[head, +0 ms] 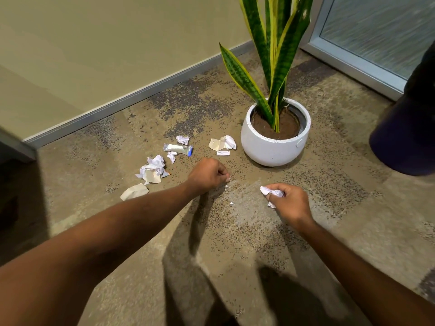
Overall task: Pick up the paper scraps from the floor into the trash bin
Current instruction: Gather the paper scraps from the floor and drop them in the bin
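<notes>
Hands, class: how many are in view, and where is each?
2. The left hand, centre, seems to pinch a tiny scrap; the right hand, right of it, grips crumpled paper.

Rough, matt carpet [235,243], mottled tan and dark grey. Crumpled paper scraps [154,169] near the middle, white and cream, dull and creased. Smooth, speckled white pot [270,151] to the right, ceramic or stone by the look, filled with crumbly brown soil [266,125]. Waxy, faintly glossy leaves [244,78]. Smooth matt painted wall [94,43] far left, above a satin metal skirting [131,102]. Ribbed frosted glass [381,27] far right, set in a metal frame [348,60].
</notes>
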